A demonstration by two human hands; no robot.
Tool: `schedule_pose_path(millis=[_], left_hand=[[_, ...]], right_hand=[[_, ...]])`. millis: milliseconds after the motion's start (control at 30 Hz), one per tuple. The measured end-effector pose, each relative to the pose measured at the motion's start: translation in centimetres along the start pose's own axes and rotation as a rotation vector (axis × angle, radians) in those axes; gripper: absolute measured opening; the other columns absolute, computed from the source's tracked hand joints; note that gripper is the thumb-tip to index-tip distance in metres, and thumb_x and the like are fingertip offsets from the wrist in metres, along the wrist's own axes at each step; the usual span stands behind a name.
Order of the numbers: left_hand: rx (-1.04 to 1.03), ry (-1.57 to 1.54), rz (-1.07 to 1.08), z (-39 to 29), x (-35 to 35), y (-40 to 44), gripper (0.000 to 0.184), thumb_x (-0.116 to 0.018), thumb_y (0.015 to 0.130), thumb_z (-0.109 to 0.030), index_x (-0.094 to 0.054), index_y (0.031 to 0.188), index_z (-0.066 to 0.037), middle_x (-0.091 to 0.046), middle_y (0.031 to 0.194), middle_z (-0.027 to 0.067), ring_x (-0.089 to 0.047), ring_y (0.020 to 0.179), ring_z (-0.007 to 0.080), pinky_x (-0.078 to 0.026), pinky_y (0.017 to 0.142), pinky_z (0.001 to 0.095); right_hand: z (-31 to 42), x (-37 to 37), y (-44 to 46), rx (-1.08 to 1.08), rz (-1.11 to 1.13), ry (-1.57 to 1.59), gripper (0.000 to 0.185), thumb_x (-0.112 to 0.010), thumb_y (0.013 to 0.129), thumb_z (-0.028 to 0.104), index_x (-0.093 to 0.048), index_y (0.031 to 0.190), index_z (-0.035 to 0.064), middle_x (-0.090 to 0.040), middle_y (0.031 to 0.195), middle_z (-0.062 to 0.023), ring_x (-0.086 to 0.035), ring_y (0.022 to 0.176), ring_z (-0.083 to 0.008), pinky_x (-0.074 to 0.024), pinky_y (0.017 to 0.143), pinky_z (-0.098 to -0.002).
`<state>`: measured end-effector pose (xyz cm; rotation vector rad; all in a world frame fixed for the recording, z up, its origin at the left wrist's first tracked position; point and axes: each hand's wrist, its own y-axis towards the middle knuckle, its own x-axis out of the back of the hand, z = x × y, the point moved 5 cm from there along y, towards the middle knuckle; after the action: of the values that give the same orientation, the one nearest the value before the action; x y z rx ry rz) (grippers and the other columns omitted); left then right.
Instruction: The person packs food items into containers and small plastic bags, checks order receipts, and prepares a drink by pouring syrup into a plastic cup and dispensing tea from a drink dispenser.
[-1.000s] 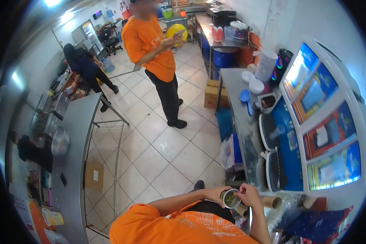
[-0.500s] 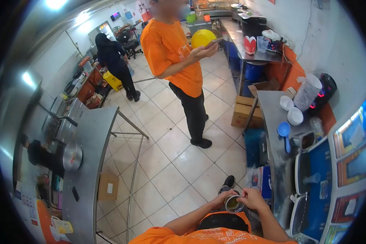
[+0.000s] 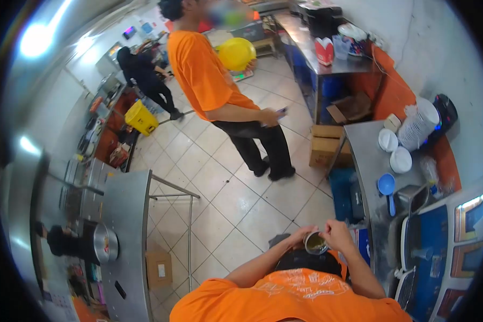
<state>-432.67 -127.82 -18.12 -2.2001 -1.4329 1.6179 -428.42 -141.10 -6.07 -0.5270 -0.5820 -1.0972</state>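
A small round cup [image 3: 315, 248] with greenish-yellow contents sits just in front of my body. My left hand [image 3: 301, 235] is closed around its left side. Over the right part of the rim is my right hand [image 3: 337, 235], its fingers pinched together; what they hold, if anything, is too small to make out. Beside my right arm runs a metal counter [image 3: 366, 155] with a blue ladle [image 3: 386, 188], white bowls [image 3: 400, 160] and a tall stack of white containers [image 3: 419, 126].
A co-worker in orange [image 3: 204, 80] stands ahead; a person in dark clothes [image 3: 145, 75] is farther back. On the left steel table [image 3: 126, 214] are a metal pan [image 3: 106, 242] and a phone [image 3: 120, 290]. Cardboard boxes [image 3: 327, 150] lie by the right counter.
The co-worker in orange has lowered the hand with the phone and turned toward the back. My view has shifted slightly. Both my hands remain at the cup.
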Motion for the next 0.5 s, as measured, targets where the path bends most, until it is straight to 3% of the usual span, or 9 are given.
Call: schedule_pose_path(millis=[67, 133, 200, 267, 300, 433, 500], left_hand=[[0.060, 0.103, 0.079, 0.0, 2.5, 3.3, 0.031, -0.056, 0.096, -0.041, -0.063, 0.100, -0.010, -0.065, 0.085, 0.0020, -0.062, 0.070, 0.0131, -0.051, 0.060, 0.0296], [0.018, 0.197, 0.047, -2.3, 0.3, 3.9, 0.029, -0.053, 0.097, -0.038, -0.061, 0.100, -0.011, -0.063, 0.083, 0.0015, -0.060, 0.068, 0.0119, -0.049, 0.055, 0.0272], [0.027, 0.287, 0.138, -3.8, 0.0, 5.5, 0.021, -0.051, 0.099, -0.028, -0.061, 0.102, -0.010, -0.063, 0.090, 0.0028, -0.062, 0.080, 0.0129, -0.052, 0.069, 0.0285], [0.219, 0.435, 0.102, -6.7, -3.2, 4.8, 0.020, -0.050, 0.100, -0.026, -0.061, 0.103, -0.009, -0.063, 0.093, 0.0040, -0.063, 0.083, 0.0132, -0.053, 0.071, 0.0275], [0.207, 0.281, 0.179, -4.6, -0.7, 7.4, 0.022, -0.050, 0.100, -0.026, -0.061, 0.105, -0.008, -0.064, 0.095, 0.0040, -0.064, 0.087, 0.0135, -0.053, 0.075, 0.0282], [0.309, 0.294, 0.152, -5.9, -1.2, 10.4, 0.025, -0.051, 0.100, -0.027, -0.062, 0.110, -0.006, -0.066, 0.103, 0.0055, -0.065, 0.095, 0.0156, -0.053, 0.084, 0.0308], [0.358, 0.315, 0.187, -7.0, -1.5, 12.4, 0.024, -0.053, 0.099, -0.026, -0.062, 0.110, -0.006, -0.066, 0.102, 0.0059, -0.065, 0.093, 0.0158, -0.053, 0.083, 0.0302]], right_hand=[[0.7, 1.9, 0.4, -0.139, -0.033, 0.060, 0.028, -0.079, 0.072, 0.012, -0.053, 0.069, 0.0022, -0.057, 0.063, -0.0151, -0.056, 0.060, -0.0332, -0.0432, 0.056, -0.0408], [0.8, 3.2, 0.5, -0.165, -0.117, -0.029, 0.029, -0.078, 0.073, 0.013, -0.051, 0.069, 0.0026, -0.057, 0.067, -0.0162, -0.057, 0.065, -0.0371, -0.0419, 0.057, -0.0438], [0.5, 4.1, 0.6, -0.188, -0.181, -0.021, 0.031, -0.078, 0.074, 0.014, -0.049, 0.069, 0.0032, -0.057, 0.070, -0.0168, -0.057, 0.070, -0.0396, -0.0416, 0.061, -0.0459], [0.7, 5.0, 0.3, -0.307, -0.206, -0.037, 0.028, -0.075, 0.077, 0.015, -0.050, 0.073, 0.0035, -0.058, 0.075, -0.0174, -0.058, 0.074, -0.0407, -0.0426, 0.064, -0.0475], [1.0, 5.1, 0.3, -0.351, -0.189, -0.055, 0.025, -0.073, 0.079, 0.016, -0.051, 0.077, 0.0037, -0.060, 0.080, -0.0180, -0.059, 0.078, -0.0417, -0.0436, 0.066, -0.0491], [0.4, 5.9, 1.3, -0.497, -0.299, -0.038, 0.022, -0.071, 0.081, 0.013, -0.051, 0.079, 0.0045, -0.060, 0.083, -0.0155, -0.060, 0.082, -0.0406, -0.0449, 0.067, -0.0495], [0.0, 6.4, 2.4, -0.536, -0.357, -0.055, 0.021, -0.070, 0.081, 0.013, -0.051, 0.080, 0.0046, -0.060, 0.084, -0.0153, -0.061, 0.083, -0.0402, -0.0455, 0.067, -0.0495]])
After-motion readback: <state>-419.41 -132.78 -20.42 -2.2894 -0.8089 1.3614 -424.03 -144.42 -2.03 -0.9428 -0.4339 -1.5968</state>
